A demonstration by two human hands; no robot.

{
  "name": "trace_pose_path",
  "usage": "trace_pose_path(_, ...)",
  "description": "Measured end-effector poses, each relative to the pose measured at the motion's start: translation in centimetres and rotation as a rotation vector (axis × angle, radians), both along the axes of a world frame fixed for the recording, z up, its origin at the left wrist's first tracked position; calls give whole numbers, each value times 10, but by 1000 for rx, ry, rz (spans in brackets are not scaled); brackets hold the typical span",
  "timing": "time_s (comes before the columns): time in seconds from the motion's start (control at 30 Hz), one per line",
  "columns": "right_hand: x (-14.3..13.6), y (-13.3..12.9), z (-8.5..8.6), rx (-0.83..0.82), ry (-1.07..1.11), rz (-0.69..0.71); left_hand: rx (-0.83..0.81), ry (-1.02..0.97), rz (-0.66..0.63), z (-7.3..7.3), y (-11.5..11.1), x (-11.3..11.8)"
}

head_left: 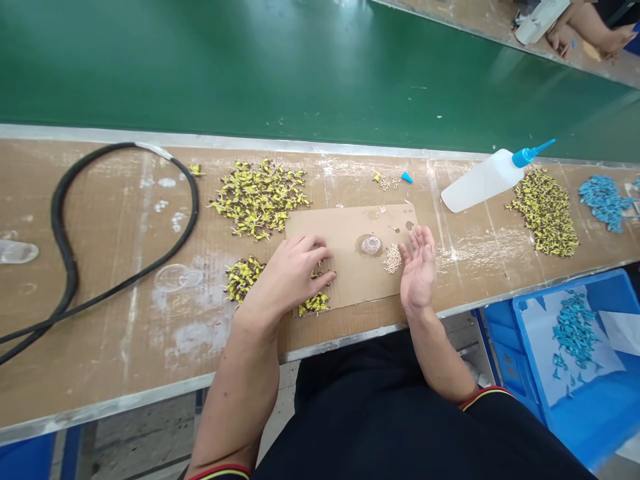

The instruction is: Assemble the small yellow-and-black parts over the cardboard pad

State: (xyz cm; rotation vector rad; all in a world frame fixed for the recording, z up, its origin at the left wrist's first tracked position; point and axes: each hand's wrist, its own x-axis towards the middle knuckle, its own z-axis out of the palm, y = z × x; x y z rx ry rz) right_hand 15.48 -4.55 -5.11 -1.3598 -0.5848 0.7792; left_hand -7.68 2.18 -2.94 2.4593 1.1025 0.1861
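Observation:
My left hand [300,267] is palm down with bent, spread fingers, over small yellow and dark pieces [314,305] at the left edge of a cardboard sheet [345,233]. Whether its fingertips touch any piece is hidden. My right hand [419,270] lies palm up at the sheet's right edge, fingers apart and nothing visible in it. Beside its fingers is a small pile of pale beige bits [393,259]. A clear round blob or small dish [371,245] sits in a wet patch on the sheet.
Yellow piles [263,197] [545,213], a blue pile [606,200], a white bottle [483,180], a blue cap [407,177] and a black cable [60,213] lie on the bench. A blue crate [520,360] stands lower right. Another person's hands [560,37] show at top right.

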Motion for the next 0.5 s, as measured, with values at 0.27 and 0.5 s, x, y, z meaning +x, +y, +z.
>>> trace_pose_path(0.27, 1, -1, -3, -9, -20, 56, 3, 5, 0, -1, 0, -1)
trace_pose_path(0.5, 14, 4, -2, 13, -95, 18, -1, 13, 4, 0, -1, 0)
